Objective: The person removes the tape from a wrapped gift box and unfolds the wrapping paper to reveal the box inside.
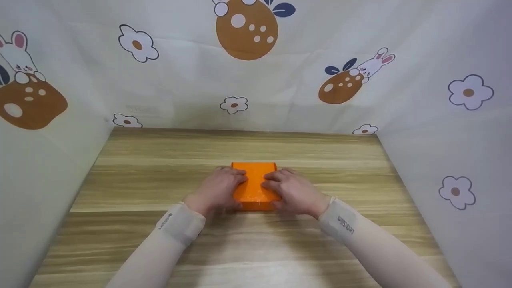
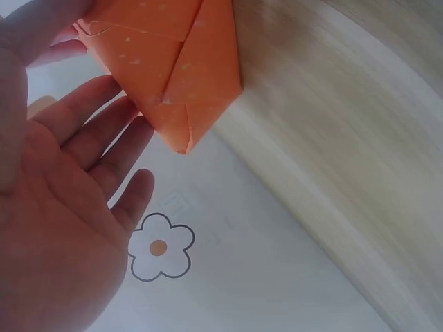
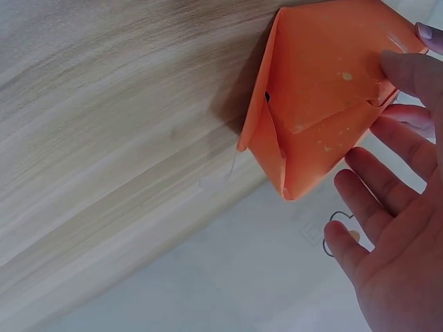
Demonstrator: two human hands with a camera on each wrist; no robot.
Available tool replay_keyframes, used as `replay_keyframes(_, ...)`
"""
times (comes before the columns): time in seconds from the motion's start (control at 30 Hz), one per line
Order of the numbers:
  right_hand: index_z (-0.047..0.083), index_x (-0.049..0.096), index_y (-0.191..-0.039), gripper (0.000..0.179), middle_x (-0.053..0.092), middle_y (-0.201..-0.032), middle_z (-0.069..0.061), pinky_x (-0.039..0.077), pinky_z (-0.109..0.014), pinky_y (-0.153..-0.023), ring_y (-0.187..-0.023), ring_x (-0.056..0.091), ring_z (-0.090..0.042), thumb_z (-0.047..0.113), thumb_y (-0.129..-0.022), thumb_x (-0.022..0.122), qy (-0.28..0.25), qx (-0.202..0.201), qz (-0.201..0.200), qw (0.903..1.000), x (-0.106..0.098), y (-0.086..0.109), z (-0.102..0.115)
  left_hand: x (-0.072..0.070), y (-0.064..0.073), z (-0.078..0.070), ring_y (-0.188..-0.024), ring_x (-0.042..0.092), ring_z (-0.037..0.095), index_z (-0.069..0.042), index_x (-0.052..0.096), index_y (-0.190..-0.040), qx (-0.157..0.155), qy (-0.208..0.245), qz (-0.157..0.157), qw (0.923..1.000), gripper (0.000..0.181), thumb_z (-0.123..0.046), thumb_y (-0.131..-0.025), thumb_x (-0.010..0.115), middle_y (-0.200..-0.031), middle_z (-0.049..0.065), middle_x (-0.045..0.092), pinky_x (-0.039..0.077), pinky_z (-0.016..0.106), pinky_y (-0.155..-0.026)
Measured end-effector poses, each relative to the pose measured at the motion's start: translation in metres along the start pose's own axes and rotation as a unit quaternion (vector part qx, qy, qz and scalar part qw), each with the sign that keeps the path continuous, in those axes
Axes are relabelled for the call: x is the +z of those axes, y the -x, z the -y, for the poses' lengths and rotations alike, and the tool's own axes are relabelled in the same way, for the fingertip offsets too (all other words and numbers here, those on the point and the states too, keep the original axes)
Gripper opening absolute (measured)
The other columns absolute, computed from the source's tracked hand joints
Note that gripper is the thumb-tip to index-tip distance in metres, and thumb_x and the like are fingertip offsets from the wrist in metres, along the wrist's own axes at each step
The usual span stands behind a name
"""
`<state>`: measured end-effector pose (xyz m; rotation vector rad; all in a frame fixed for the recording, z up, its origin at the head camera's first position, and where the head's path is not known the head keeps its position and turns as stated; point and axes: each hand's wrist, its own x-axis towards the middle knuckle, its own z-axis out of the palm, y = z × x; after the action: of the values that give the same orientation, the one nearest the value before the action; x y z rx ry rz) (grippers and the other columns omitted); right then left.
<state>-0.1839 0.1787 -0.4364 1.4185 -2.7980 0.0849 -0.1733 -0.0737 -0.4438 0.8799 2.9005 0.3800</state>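
An orange box [image 1: 255,182], which looks like folded card, sits on the wooden table between two hands. My left hand [image 1: 222,189] grips its left side, fingers over the top edge and thumb low at the near corner. On the opposite side, my right hand [image 1: 298,192] holds it the same way. Folded flaps and creases show on the end of the box [image 2: 156,62] in the left wrist view. From the right wrist, a flap of the box [image 3: 311,90] stands slightly apart at one edge, and small pale flecks dot the surface.
The wood-grain table [image 1: 152,176] reaches back to a pale cloth wall [image 1: 180,80] printed with flowers, rabbits and brown fruit. Cloth also hangs along the left and right sides. Both forearms wear pale sleeves with grey wrist bands [image 1: 182,224].
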Motion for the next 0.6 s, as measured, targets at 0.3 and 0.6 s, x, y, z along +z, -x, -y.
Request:
replay_keyframes(0.3,0.011,0.064,-0.134,0.050,0.058,-0.135,-0.012,0.037,-0.046,-0.109,-0.123,0.053,-0.031,0.025,-0.087,0.075,-0.003,-0.034,-0.039,0.9986,0.0060,0.0016,0.0018,-0.0027,-0.0019,-0.0044,-0.131,0.048,0.031,-0.006,0.062,-0.135,-0.008,-0.008,0.010,0.9999,0.070,-0.036,-0.077,0.084,-0.141,0.009,0.057,0.031,0.050,-0.112)
replay_keyframes(0.6,0.012,0.067,-0.130,0.042,0.059,-0.134,-0.010,0.040,-0.046,-0.107,-0.123,0.055,-0.028,0.016,-0.089,0.073,-0.009,-0.054,-0.043,0.9976,0.0077,0.0009,0.0065,-0.0017,-0.0006,-0.0057,-0.132,0.047,0.030,-0.007,0.061,-0.136,-0.019,-0.014,0.016,0.9996,0.069,-0.036,-0.077,0.083,-0.142,0.009,0.056,0.029,0.049,-0.113)
